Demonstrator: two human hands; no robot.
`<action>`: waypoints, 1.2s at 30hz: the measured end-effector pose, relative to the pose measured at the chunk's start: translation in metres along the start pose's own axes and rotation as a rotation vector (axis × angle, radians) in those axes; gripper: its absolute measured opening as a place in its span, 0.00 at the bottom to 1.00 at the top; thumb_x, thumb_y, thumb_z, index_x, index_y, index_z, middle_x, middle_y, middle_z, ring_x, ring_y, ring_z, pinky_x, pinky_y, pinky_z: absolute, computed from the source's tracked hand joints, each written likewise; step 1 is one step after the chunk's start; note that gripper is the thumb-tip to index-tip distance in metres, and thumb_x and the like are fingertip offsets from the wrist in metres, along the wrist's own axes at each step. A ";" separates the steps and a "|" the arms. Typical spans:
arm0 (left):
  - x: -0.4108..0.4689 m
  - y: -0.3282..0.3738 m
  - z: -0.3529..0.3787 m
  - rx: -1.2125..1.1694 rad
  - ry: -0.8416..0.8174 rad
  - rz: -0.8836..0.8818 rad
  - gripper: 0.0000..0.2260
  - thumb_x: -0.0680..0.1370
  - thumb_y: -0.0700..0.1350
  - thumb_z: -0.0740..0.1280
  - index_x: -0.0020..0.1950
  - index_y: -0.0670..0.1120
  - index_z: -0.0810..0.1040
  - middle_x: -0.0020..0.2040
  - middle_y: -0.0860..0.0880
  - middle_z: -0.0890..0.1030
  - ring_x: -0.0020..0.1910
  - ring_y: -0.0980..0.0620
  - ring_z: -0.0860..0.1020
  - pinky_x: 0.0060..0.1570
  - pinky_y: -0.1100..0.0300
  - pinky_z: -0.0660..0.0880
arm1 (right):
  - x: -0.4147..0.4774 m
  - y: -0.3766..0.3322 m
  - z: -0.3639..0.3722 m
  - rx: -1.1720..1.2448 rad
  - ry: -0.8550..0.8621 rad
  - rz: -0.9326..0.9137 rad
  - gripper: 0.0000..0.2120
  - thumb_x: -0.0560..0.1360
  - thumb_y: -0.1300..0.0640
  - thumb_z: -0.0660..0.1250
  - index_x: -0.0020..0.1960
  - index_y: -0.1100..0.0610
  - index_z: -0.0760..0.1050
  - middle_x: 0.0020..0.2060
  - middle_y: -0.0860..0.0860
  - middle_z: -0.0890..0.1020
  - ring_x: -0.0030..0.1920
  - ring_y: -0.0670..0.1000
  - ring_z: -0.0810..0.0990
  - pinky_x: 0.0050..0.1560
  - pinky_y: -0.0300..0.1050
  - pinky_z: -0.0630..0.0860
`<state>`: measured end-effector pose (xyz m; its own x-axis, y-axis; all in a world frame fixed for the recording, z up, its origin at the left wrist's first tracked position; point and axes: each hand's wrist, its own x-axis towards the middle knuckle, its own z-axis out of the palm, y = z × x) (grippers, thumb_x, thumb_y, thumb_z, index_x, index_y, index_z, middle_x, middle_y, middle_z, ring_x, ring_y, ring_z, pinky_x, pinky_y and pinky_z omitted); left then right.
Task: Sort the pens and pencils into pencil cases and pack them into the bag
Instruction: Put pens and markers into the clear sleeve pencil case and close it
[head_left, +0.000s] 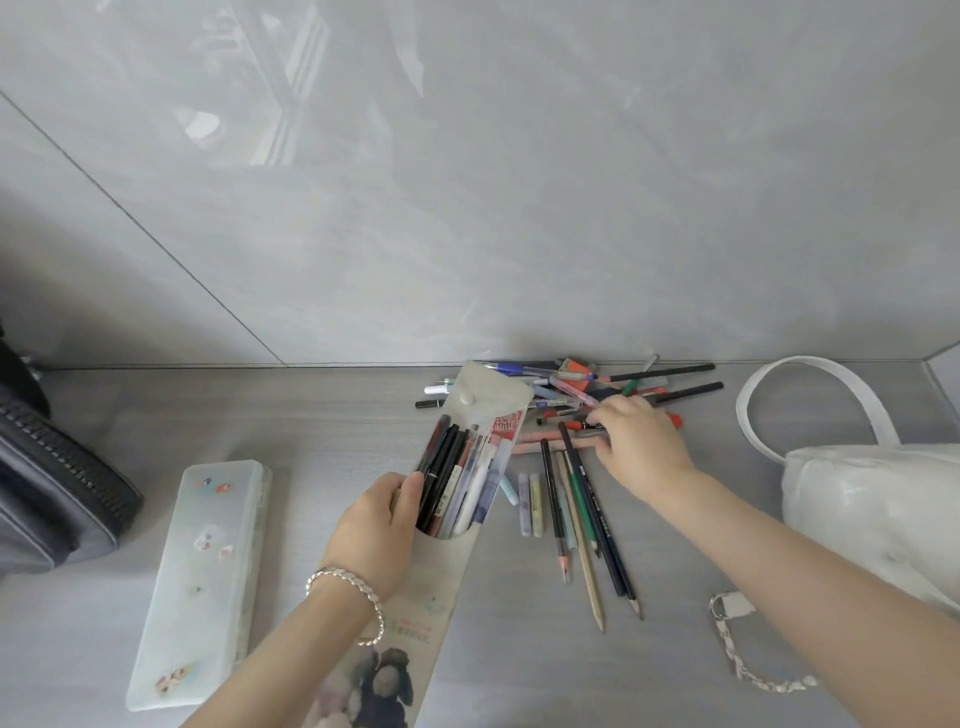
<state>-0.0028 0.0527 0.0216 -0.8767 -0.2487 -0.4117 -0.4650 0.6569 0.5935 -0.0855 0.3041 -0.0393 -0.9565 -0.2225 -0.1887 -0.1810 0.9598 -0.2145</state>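
Head view: loose pens (571, 395) heaped on the counter (311, 415), just right of the pouch (447, 561).
Handling: light, stiff and slick, likely to roll; probably best pinched mid-barrel.
Right hand (639, 447): fingers bent onto the heap; I cannot tell if it holds one.
Left hand (379, 530): grips the pouch mouth, which is part-filled.
Case (202, 577): left of pouch.
Bag (872, 499): far right of pouch.

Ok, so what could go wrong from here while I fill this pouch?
1. The pouch case in your left hand has its flap open, so the pens inside might slide out if it tips.
2. Your right hand reaches into the loose pile; it could knock the pencils lying beside it, and they may roll.
3. Pens and pencils lie close together, so one could land in the wrong case.
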 end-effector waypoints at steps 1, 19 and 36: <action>0.002 -0.001 -0.001 -0.009 0.007 -0.003 0.18 0.80 0.50 0.54 0.33 0.45 0.67 0.28 0.51 0.67 0.27 0.52 0.64 0.28 0.59 0.60 | 0.002 0.001 0.001 -0.076 -0.046 -0.031 0.15 0.75 0.59 0.62 0.61 0.57 0.74 0.59 0.53 0.75 0.60 0.56 0.71 0.57 0.49 0.68; -0.007 -0.010 -0.007 -0.052 0.030 0.012 0.18 0.81 0.49 0.55 0.32 0.44 0.65 0.27 0.51 0.65 0.27 0.52 0.63 0.28 0.58 0.59 | -0.006 0.006 -0.015 -0.370 0.093 -0.153 0.12 0.54 0.66 0.73 0.37 0.62 0.76 0.29 0.57 0.76 0.30 0.58 0.76 0.33 0.49 0.67; -0.041 -0.001 0.002 0.026 -0.087 0.136 0.15 0.80 0.51 0.54 0.34 0.53 0.69 0.30 0.53 0.72 0.30 0.55 0.69 0.30 0.61 0.63 | -0.091 -0.070 -0.109 0.174 -0.119 -0.327 0.15 0.78 0.43 0.55 0.62 0.37 0.71 0.43 0.41 0.73 0.50 0.46 0.75 0.39 0.41 0.65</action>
<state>0.0345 0.0638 0.0364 -0.9168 -0.0946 -0.3881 -0.3388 0.6986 0.6302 -0.0110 0.2756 0.0969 -0.8199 -0.5397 -0.1910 -0.4202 0.7939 -0.4395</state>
